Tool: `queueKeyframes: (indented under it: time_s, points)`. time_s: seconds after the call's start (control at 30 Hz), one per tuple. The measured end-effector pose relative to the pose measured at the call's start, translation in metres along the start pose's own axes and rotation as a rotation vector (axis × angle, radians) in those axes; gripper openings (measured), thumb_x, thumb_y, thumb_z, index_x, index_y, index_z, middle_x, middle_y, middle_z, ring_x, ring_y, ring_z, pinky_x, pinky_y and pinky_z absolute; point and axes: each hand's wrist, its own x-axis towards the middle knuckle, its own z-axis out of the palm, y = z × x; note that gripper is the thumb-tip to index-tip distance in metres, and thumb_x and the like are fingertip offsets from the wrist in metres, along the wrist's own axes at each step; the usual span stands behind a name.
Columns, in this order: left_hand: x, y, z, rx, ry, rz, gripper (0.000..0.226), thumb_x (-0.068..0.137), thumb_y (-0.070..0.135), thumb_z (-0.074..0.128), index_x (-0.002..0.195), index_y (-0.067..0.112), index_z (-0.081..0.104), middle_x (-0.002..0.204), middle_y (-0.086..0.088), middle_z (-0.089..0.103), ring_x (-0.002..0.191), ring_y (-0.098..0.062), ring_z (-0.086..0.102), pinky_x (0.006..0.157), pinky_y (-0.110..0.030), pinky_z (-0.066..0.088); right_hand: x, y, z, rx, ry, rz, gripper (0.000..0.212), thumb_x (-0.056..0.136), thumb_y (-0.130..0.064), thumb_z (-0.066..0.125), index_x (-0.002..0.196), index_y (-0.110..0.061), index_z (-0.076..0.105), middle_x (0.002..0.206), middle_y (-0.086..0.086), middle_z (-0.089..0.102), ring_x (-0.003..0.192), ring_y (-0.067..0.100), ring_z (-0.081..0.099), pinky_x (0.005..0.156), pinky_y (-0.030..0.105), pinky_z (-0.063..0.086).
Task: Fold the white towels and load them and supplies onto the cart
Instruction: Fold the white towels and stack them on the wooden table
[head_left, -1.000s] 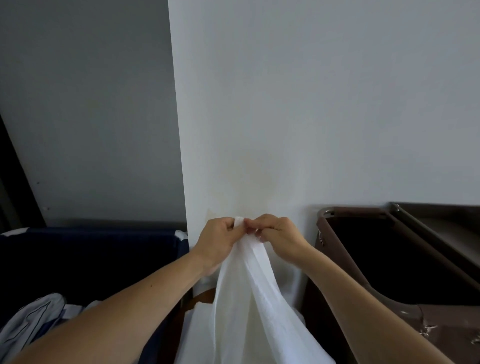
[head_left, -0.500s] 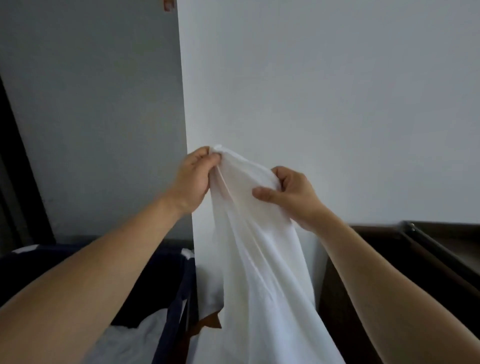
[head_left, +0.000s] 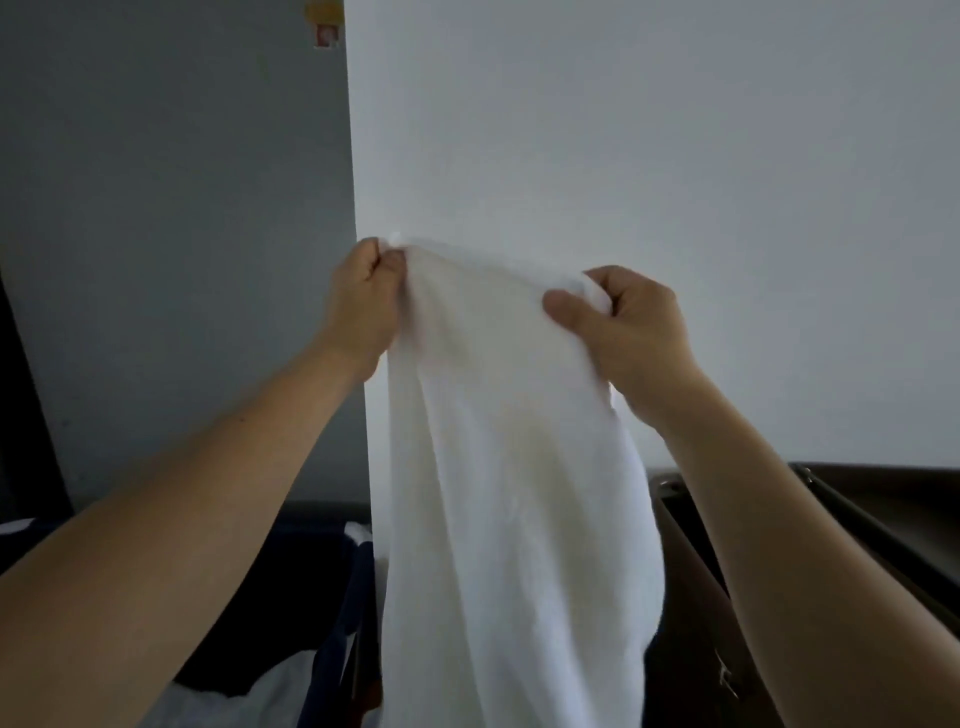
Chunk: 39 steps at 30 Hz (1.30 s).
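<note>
A white towel (head_left: 514, 493) hangs in front of me, held up by its top edge against a white wall. My left hand (head_left: 363, 301) pinches the towel's upper left corner. My right hand (head_left: 628, 322) grips the top edge further right, thumb on the near side. The cloth between my hands is spread a little and drapes down past the bottom of the view. More white fabric (head_left: 249, 696) lies in a dark blue laundry bin (head_left: 337, 639) at the lower left.
A brown cart (head_left: 883, 530) with dark trays stands at the lower right against the wall. A grey wall panel (head_left: 171, 234) fills the left, with a small sticker (head_left: 327, 34) near its top.
Both hands have risen with the towel and drawn apart. They started pinched together low down; now the top edge is stretched between them.
</note>
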Motion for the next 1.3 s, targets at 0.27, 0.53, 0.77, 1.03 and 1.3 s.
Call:
queueKeyframes:
  time_s: [0.27, 0.53, 0.77, 1.03, 1.3]
  points:
    - [-0.038, -0.039, 0.004, 0.050, -0.086, -0.142, 0.025, 0.103, 0.017, 0.044, 0.088, -0.002, 0.053, 0.079, -0.008, 0.045, 0.070, -0.014, 0.038, 0.064, -0.030, 0.032, -0.029, 0.020, 0.008, -0.312, -0.177, 0.152, 0.027, 0.089, -0.037, 0.070, 0.076, -0.014, 0.068, 0.067, -0.004, 0.064, 0.063, 0.014, 0.058, 0.057, 0.031, 0.048]
    - [-0.019, -0.014, -0.007, 0.105, 0.106, -0.021, 0.019, 0.103, 0.019, 0.044, 0.094, 0.008, 0.056, 0.086, -0.007, 0.053, 0.080, -0.015, 0.047, 0.069, -0.030, 0.037, -0.044, 0.040, 0.031, -0.393, -0.335, 0.199, 0.038, 0.079, -0.056, 0.073, 0.084, -0.019, 0.069, 0.076, -0.007, 0.071, 0.073, 0.010, 0.068, 0.062, 0.026, 0.052]
    - [-0.070, -0.057, -0.006, 0.158, -0.062, -0.137, 0.031, 0.103, 0.025, 0.041, 0.087, 0.002, 0.051, 0.072, 0.000, 0.046, 0.064, -0.011, 0.041, 0.063, -0.031, 0.035, -0.091, 0.110, 0.035, -0.314, -0.299, 0.280, 0.063, 0.068, -0.046, 0.086, 0.113, -0.054, 0.043, 0.096, -0.017, 0.060, 0.075, 0.001, 0.061, 0.061, 0.016, 0.048]
    - [-0.084, -0.019, 0.009, 0.217, -0.215, 0.195, 0.029, 0.099, 0.027, 0.038, 0.071, 0.030, 0.033, 0.061, 0.018, 0.041, 0.056, -0.005, 0.035, 0.055, -0.021, 0.031, -0.122, 0.118, 0.054, -0.368, -0.247, 0.038, 0.042, 0.081, -0.053, 0.072, 0.116, -0.046, 0.050, 0.111, -0.026, 0.052, 0.079, 0.004, 0.056, 0.076, 0.027, 0.052]
    - [-0.090, -0.013, -0.003, 0.344, -0.226, 0.274, 0.022, 0.099, 0.032, 0.034, 0.078, 0.033, 0.038, 0.059, 0.012, 0.041, 0.053, -0.007, 0.039, 0.053, -0.025, 0.031, -0.126, 0.124, 0.059, -0.246, -0.347, 0.255, 0.037, 0.087, -0.043, 0.071, 0.066, -0.018, 0.054, 0.060, -0.014, 0.048, 0.053, 0.004, 0.043, 0.055, 0.021, 0.037]
